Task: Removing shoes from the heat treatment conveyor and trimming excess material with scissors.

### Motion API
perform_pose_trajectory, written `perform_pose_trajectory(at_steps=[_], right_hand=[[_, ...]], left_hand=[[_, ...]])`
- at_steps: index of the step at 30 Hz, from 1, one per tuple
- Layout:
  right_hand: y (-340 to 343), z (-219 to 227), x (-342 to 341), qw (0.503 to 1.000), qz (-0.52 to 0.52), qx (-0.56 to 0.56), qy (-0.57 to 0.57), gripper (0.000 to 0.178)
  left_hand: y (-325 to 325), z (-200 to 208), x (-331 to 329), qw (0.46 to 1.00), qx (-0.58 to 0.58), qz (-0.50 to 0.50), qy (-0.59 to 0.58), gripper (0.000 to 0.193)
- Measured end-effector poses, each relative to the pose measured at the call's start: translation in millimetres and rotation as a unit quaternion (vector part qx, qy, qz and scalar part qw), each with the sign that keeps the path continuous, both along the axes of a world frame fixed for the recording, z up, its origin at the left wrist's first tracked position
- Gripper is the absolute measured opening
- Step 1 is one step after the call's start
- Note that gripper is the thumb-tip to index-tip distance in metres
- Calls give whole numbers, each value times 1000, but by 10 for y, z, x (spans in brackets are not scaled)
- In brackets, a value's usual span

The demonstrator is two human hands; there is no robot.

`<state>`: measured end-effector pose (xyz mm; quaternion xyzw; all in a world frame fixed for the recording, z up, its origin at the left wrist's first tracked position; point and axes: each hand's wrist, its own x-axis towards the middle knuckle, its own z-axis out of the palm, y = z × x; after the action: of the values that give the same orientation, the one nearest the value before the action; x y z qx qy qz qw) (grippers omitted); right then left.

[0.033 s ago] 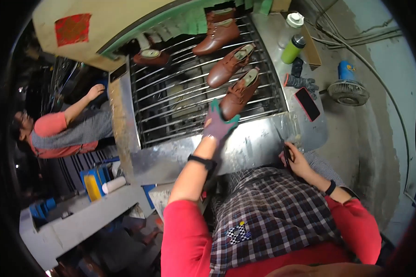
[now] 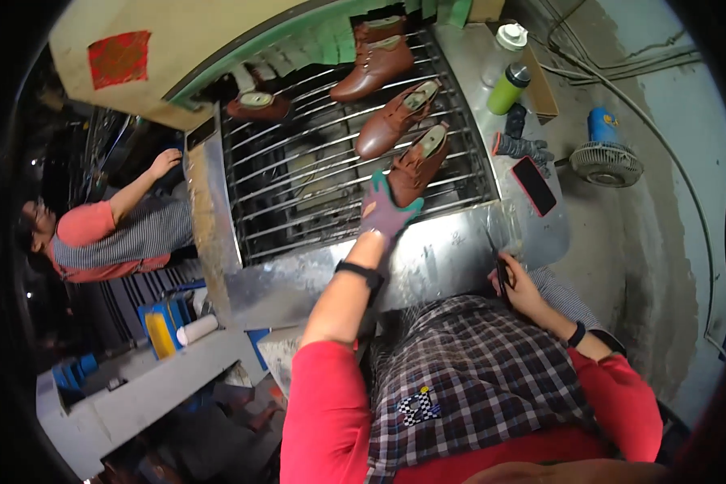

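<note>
My gloved left hand reaches onto the metal bar rack and touches the heel end of the nearest brown ankle boot; the fingers are spread against it, not yet closed round it. To lift it well I judge I should take the heel firmly and raise it straight off the bars so the sole does not catch. My right hand, well apart from the rack at my body, is closed on a thin dark tool. Beyond the near boot lie a second boot and a third boot. Right of the rack stand a green bottle and a red-edged phone. Far left of the rack, a square red sign sits on a cream panel.
</note>
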<state>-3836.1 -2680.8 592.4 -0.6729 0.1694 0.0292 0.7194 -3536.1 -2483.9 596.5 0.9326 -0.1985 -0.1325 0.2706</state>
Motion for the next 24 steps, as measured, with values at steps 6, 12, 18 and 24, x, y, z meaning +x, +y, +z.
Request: perform_pose_trajectory(at_steps=[6, 12, 18, 24], right_hand=[[-116, 419, 157, 994, -24, -66, 83, 58], [-299, 508, 1134, 993, -42, -105, 31, 49], [224, 920, 1442, 986, 71, -140, -59, 49], [364, 1415, 1122, 913, 269, -278, -131, 60]], left_hand=[[-781, -608, 485, 988, -120, 101, 2, 81], [-599, -298, 354, 991, -38, -12, -131, 83], [-272, 364, -1, 968, -110, 3, -225, 83], [578, 453, -485, 882, -422, 204, -56, 74]])
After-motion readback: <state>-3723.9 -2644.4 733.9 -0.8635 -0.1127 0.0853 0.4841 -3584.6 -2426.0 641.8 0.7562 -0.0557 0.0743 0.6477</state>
